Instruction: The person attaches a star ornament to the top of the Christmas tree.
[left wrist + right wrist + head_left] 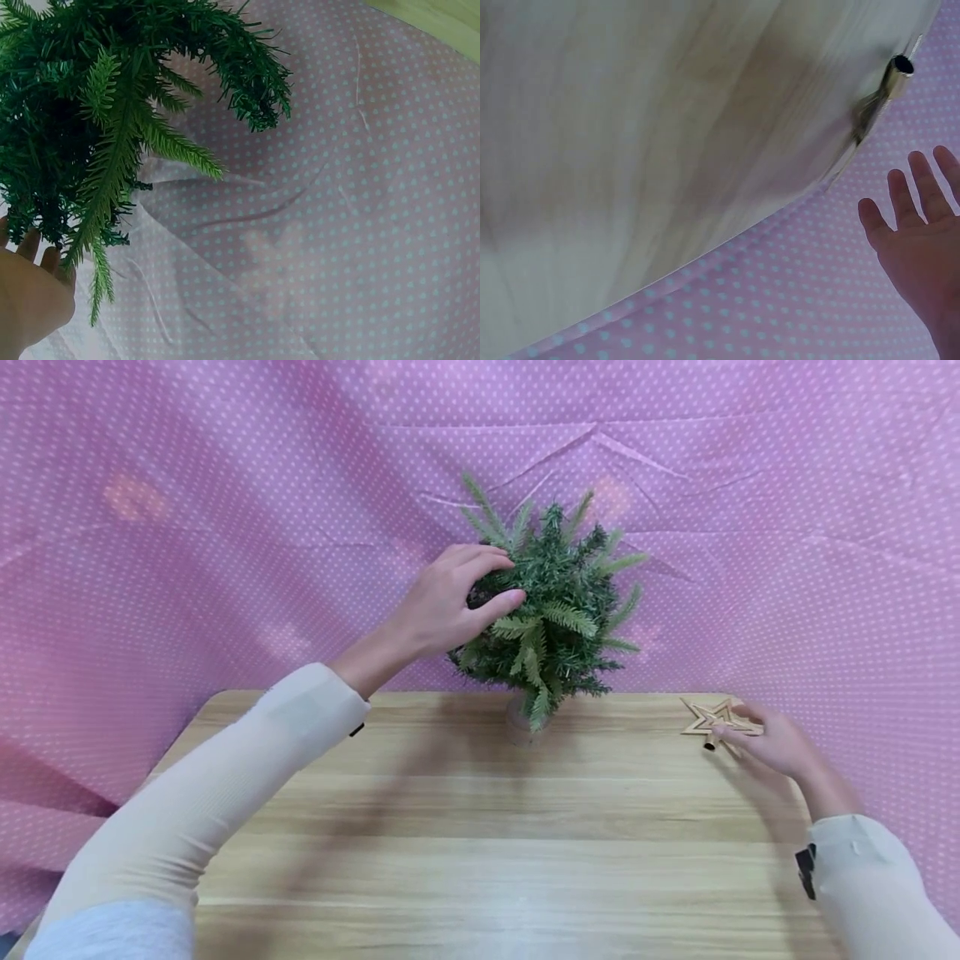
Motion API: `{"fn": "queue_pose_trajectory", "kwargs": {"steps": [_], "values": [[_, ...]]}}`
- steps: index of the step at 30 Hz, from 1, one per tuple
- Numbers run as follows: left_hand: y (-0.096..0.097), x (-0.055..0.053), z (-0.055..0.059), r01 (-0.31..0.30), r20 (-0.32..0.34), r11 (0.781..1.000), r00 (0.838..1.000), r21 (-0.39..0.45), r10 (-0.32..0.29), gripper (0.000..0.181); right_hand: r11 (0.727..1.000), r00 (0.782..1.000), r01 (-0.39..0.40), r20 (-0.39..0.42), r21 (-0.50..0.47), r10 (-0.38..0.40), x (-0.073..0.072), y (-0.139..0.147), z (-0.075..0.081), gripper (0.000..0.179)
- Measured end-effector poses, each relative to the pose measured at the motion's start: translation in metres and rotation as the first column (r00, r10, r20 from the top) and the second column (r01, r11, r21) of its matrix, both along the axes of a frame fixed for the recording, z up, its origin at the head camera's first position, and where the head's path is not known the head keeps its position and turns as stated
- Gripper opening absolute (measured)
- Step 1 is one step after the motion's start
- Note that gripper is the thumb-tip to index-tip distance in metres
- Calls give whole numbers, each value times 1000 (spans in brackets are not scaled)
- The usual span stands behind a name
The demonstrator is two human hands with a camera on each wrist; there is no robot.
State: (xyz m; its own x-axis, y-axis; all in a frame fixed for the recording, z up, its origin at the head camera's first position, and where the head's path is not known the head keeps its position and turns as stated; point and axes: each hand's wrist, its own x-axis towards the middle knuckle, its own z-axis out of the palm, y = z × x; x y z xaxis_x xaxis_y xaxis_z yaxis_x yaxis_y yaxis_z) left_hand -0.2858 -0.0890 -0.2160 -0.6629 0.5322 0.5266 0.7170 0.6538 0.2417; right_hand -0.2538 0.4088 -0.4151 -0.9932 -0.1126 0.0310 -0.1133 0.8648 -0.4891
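A small artificial Christmas tree (558, 610) with dark green needles and lighter sprigs stands at the table's back edge in the head view. My left hand (457, 593) is at its upper left side, thumb and fingers apart, fingertips against the branches. In the left wrist view the left hand (34, 296) shows at the lower left, its fingertips partly hidden by needles. A gold star tree topper (708, 720) with a short tube lies at the table's back right. My right hand (772, 739) reaches over the star; the right wrist view shows its fingers straight, beside the topper (891, 82).
The wooden table (480, 843) has its back edge against a pink dotted cloth (300, 485) that hangs behind and around it. Under the tree is a pale, see-through base (521, 722), partly covered by a sprig.
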Motion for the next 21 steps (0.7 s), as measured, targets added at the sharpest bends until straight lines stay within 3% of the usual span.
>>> {"fn": "queue_pose_trajectory", "kwargs": {"steps": [7, 21], "values": [[2, -5, 1, -4, -1, 1000, 1000, 12, 4, 59, 1000, 999, 20, 24, 7, -21, 2, 10, -4, 81], [11, -8, 3, -6, 58, 1000, 998, -3, 6, 59, 997, 992, 80, 94, 10, -81, -2, 18, -11, 89]]}}
